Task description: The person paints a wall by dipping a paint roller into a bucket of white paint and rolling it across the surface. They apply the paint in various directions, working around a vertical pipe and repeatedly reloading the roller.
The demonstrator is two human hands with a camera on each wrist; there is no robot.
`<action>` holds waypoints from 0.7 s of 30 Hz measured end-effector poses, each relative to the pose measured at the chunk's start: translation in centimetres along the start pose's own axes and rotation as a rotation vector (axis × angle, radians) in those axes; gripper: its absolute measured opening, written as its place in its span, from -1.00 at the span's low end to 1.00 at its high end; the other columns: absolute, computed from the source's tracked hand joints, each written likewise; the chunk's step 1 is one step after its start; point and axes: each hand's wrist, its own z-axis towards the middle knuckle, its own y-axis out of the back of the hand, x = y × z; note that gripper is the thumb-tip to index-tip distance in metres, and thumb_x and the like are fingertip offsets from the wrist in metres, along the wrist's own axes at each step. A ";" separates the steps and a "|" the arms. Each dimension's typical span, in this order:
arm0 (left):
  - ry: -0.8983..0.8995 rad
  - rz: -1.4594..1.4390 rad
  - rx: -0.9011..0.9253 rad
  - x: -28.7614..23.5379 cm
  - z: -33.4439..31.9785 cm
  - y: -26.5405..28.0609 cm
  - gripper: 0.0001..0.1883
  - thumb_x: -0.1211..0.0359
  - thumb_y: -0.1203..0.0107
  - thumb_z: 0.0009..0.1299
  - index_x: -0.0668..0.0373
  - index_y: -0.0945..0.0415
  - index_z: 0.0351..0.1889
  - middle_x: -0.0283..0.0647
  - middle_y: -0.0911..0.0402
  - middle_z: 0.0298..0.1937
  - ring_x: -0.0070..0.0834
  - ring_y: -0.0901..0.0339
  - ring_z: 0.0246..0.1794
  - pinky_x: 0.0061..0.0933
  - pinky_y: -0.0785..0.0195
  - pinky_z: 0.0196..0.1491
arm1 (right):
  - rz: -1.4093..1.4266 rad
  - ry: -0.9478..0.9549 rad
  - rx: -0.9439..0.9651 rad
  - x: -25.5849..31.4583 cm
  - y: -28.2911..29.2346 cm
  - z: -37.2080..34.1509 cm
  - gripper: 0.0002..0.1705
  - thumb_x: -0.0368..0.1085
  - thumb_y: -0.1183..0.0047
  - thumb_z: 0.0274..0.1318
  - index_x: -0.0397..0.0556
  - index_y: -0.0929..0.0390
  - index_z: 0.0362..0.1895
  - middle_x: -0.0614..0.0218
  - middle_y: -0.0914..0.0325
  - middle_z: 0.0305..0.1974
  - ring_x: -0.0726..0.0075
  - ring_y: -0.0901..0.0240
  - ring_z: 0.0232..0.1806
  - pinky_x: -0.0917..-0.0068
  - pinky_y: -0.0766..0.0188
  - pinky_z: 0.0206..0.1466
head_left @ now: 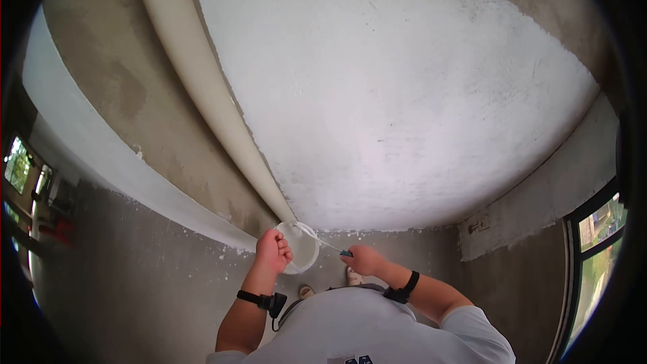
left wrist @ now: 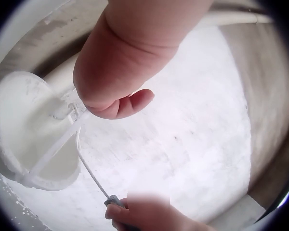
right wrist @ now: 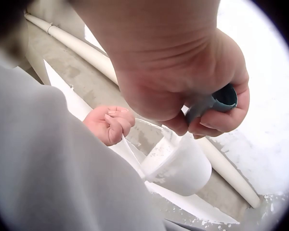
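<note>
My left hand (head_left: 273, 251) grips the thin white handle (left wrist: 53, 148) of a white plastic bucket (right wrist: 185, 171), which hangs tilted below the fist. White paint (left wrist: 36, 127) covers the bucket's inside. My right hand (head_left: 366, 260) holds a paint roller by its dark teal grip (right wrist: 225, 98). From that grip a thin metal rod (left wrist: 92, 172) runs to the bucket's mouth. The white roller head (left wrist: 61, 109) lies at the bucket's opening, partly hidden behind the left hand and handle in the left wrist view.
A wall patch (head_left: 404, 94) in front is coated white, with bare cement around it. A thick cream pipe (head_left: 202, 81) runs down beside it to the floor. White splatters dot the grey floor (head_left: 162, 276). A window (head_left: 596, 249) is at right; a wall outlet box (head_left: 480, 224) sits low.
</note>
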 end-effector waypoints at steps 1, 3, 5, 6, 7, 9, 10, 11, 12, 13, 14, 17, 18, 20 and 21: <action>0.030 -0.009 -0.030 -0.4 0.2 0.4 -0.81 0.24 0.02 0.36 -0.11 -0.28 -0.50 -0.57 -0.10 -0.67 -0.65 0.02 -0.70 -0.51 -0.01 -0.52 | 0.025 0.018 0.011 0.3 0.9 -0.6 -0.48 0.11 -0.09 0.32 -0.16 -0.63 -0.27 -0.09 -0.65 -0.30 -0.20 -0.60 -0.20 0.02 -0.49 -0.10; 0.024 -0.035 -0.017 -0.9 0.7 1.2 -0.81 0.25 0.02 0.36 -0.11 -0.28 -0.51 -0.57 -0.10 -0.68 -0.65 0.02 -0.70 -0.51 -0.01 -0.52 | 0.041 0.041 0.019 0.1 1.8 -0.8 -0.48 0.11 -0.11 0.31 -0.16 -0.63 -0.27 -0.03 -0.66 -0.32 -0.11 -0.62 -0.26 0.07 -0.50 -0.14; 0.036 -0.053 -0.017 -0.5 0.8 2.2 -0.81 0.25 0.02 0.35 -0.11 -0.28 -0.52 -0.57 -0.10 -0.68 -0.64 0.02 -0.71 -0.51 -0.01 -0.53 | 0.198 0.044 0.006 -0.4 2.1 -0.9 -0.52 0.07 -0.12 0.36 -0.15 -0.59 -0.29 0.22 -0.62 -0.43 0.25 -0.56 -0.44 0.24 -0.48 -0.31; 0.057 -0.063 -0.033 -0.5 1.1 2.8 -0.82 0.26 0.03 0.34 -0.10 -0.28 -0.52 -0.57 -0.11 -0.68 -0.64 0.02 -0.71 -0.51 -0.02 -0.53 | 0.187 0.054 -0.002 0.3 3.1 -0.9 -0.52 0.07 -0.12 0.36 -0.15 -0.59 -0.29 0.22 -0.62 -0.43 0.25 -0.56 -0.44 0.24 -0.48 -0.31; 0.077 -0.074 -0.049 -0.6 1.2 3.5 -0.82 0.27 0.03 0.34 -0.10 -0.28 -0.52 -0.57 -0.12 -0.69 -0.64 0.01 -0.71 -0.52 -0.03 -0.53 | 0.331 -0.003 0.015 1.5 4.6 -1.5 -0.53 0.06 -0.10 0.38 -0.14 -0.58 -0.28 0.26 -0.59 -0.45 0.29 -0.52 -0.48 0.28 -0.47 -0.34; 0.077 -0.090 -0.064 -0.6 1.2 5.0 -0.84 0.28 0.03 0.33 -0.09 -0.29 -0.51 -0.56 -0.13 -0.69 -0.64 0.01 -0.72 -0.51 -0.03 -0.54 | 0.466 -0.050 0.027 4.4 7.6 -2.5 -0.54 0.05 -0.07 0.40 -0.13 -0.58 -0.27 0.30 -0.57 -0.47 0.33 -0.48 -0.53 0.33 -0.47 -0.38; 0.090 -0.097 -0.088 -0.6 1.1 6.0 -0.85 0.30 0.04 0.31 -0.07 -0.29 -0.51 -0.55 -0.14 -0.69 -0.64 0.00 -0.73 -0.51 -0.04 -0.55 | 0.584 0.014 0.019 6.1 9.4 -2.9 -0.58 0.02 -0.06 0.43 -0.10 -0.55 -0.28 0.38 -0.51 -0.50 0.45 -0.42 -0.56 0.41 -0.41 -0.44; 0.078 -0.100 -0.075 -0.5 1.0 7.0 -0.85 0.30 0.04 0.31 -0.07 -0.29 -0.51 -0.55 -0.14 -0.69 -0.64 0.00 -0.73 -0.51 -0.04 -0.55 | 0.701 0.080 0.011 7.8 11.3 -3.3 -0.61 -0.01 -0.04 0.46 -0.07 -0.52 -0.29 0.46 -0.45 -0.52 0.57 -0.36 -0.58 0.49 -0.36 -0.50; 0.068 -0.050 -0.113 -0.2 0.8 8.2 -0.86 0.31 0.04 0.30 -0.06 -0.30 -0.50 -0.54 -0.15 -0.69 -0.64 0.00 -0.74 -0.51 -0.04 -0.56 | 0.776 0.124 -0.011 9.9 13.0 -3.8 -0.63 -0.03 -0.03 0.49 -0.05 -0.48 -0.28 0.47 -0.42 -0.53 0.56 -0.32 -0.61 0.51 -0.30 -0.54; 0.056 0.000 -0.149 -0.1 0.7 9.3 -0.88 0.32 0.03 0.29 -0.04 -0.30 -0.50 -0.53 -0.15 -0.70 -0.64 0.00 -0.75 -0.50 -0.04 -0.58 | 0.766 0.139 -0.025 12.0 14.8 -4.2 -0.63 -0.03 -0.03 0.49 -0.05 -0.48 -0.28 0.47 -0.42 -0.53 0.56 -0.32 -0.61 0.51 -0.30 -0.54; 0.057 0.011 -0.169 0.0 0.1 10.3 -0.86 0.31 0.03 0.29 -0.04 -0.30 -0.51 -0.53 -0.13 -0.70 -0.64 0.02 -0.75 -0.52 -0.02 -0.59 | 0.823 0.214 -0.065 14.3 16.5 -4.7 -0.65 -0.03 0.00 0.51 -0.03 -0.48 -0.25 0.46 -0.43 -0.51 0.56 -0.33 -0.59 0.52 -0.32 -0.53; 0.106 -0.024 -0.221 0.9 0.6 14.8 -0.89 0.34 0.03 0.26 -0.03 -0.31 -0.50 -0.51 -0.16 -0.71 -0.64 -0.02 -0.77 -0.55 -0.03 -0.63 | 0.961 0.387 -0.154 20.7 21.0 -5.7 -0.65 -0.01 0.07 0.54 -0.01 -0.45 -0.20 0.44 -0.43 -0.46 0.52 -0.33 -0.57 0.51 -0.30 -0.51; 0.103 -0.029 -0.216 1.2 0.5 16.2 -0.89 0.35 0.03 0.26 -0.04 -0.30 -0.51 -0.51 -0.16 -0.71 -0.64 -0.02 -0.77 -0.56 -0.03 -0.64 | 0.993 0.452 -0.181 22.6 22.2 -5.4 -0.66 -0.01 0.08 0.54 0.00 -0.44 -0.20 0.44 -0.42 -0.46 0.52 -0.31 -0.56 0.50 -0.28 -0.51; 0.090 -0.031 -0.206 1.7 -0.3 19.3 -0.88 0.35 0.04 0.26 -0.04 -0.29 -0.51 -0.52 -0.16 -0.71 -0.64 -0.02 -0.77 -0.57 -0.03 -0.64 | 1.022 0.529 -0.212 26.5 24.3 -5.0 -0.66 -0.01 0.09 0.54 0.01 -0.44 -0.20 0.45 -0.40 -0.45 0.51 -0.30 -0.56 0.50 -0.27 -0.51; 0.093 -0.083 -0.246 1.9 -0.4 20.9 -0.86 0.33 0.03 0.28 -0.05 -0.29 -0.52 -0.51 -0.15 -0.71 -0.64 -0.02 -0.77 -0.57 -0.03 -0.64 | 1.059 0.583 -0.236 28.5 25.2 -4.8 -0.64 0.01 0.07 0.53 0.00 -0.43 -0.21 0.45 -0.39 -0.46 0.52 -0.28 -0.57 0.50 -0.27 -0.53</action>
